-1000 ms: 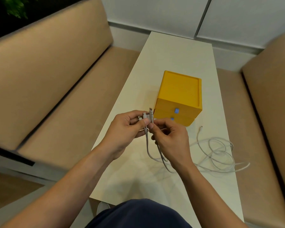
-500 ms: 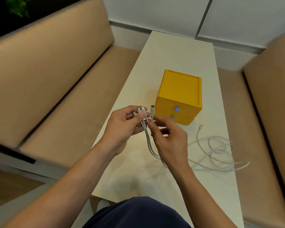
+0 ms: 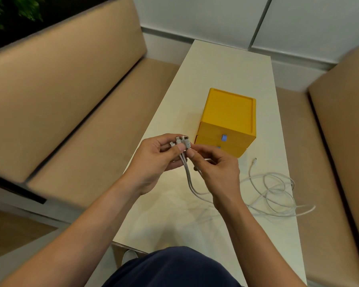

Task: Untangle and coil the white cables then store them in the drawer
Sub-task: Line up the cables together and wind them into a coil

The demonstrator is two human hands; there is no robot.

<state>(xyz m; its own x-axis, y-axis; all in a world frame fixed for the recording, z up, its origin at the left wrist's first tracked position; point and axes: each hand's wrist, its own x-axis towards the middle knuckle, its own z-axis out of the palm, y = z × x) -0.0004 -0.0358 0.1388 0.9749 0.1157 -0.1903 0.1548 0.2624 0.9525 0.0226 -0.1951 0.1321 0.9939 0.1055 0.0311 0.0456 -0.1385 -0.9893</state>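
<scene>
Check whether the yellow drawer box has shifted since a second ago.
No. The yellow drawer box sits where it was, just as near the right edge of the table.

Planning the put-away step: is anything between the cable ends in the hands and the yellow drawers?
Nothing lies on the table between the cable ends and the yellow drawer box. Both its drawers look shut, though, so one needs opening first.

L hand [image 3: 153, 160] & R hand [image 3: 216, 172] pinch white cables [image 3: 187, 172].
</scene>
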